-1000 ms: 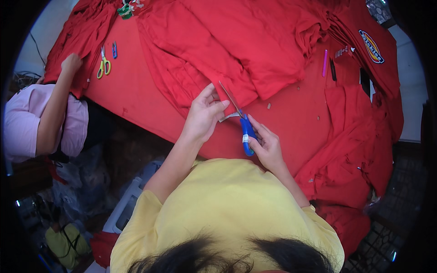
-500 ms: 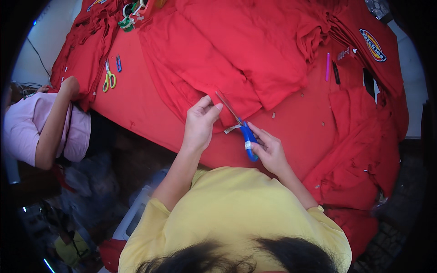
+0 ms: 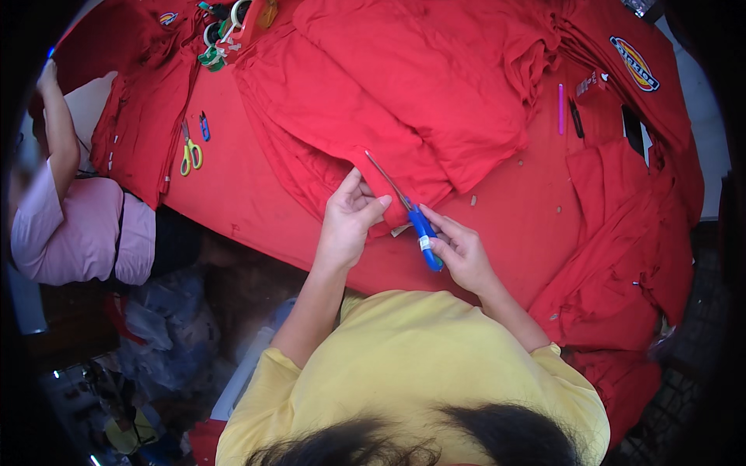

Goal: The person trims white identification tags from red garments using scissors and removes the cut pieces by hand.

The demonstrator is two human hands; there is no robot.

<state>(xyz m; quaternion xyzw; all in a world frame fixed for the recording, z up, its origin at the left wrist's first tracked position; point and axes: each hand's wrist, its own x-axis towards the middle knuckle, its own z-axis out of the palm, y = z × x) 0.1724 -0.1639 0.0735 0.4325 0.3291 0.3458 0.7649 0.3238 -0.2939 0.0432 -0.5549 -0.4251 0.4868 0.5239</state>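
Note:
A red garment lies spread in folds before me, its near edge hanging a little loose. At that edge, my left hand grips the cloth, fingertips partly under it and thumb on the near side. Scissors with blue handles are in my right hand. Their blades look together, lying along the cloth with the tips pointing away from me and slightly left, just right of my left fingers. A small white label peeks out under the garment's near edge.
Yellow-handled scissors and blue thread snips lie on the red-covered table. A pink pen and a black pen lie right. More red garments are heaped there. A co-worker in pink stands left; tape rolls sit beyond.
My hands have barely moved; the left fingers have slid slightly under the cloth edge. The co-worker has raised an arm, lifting red cloth at the far left. The view has shifted slightly.

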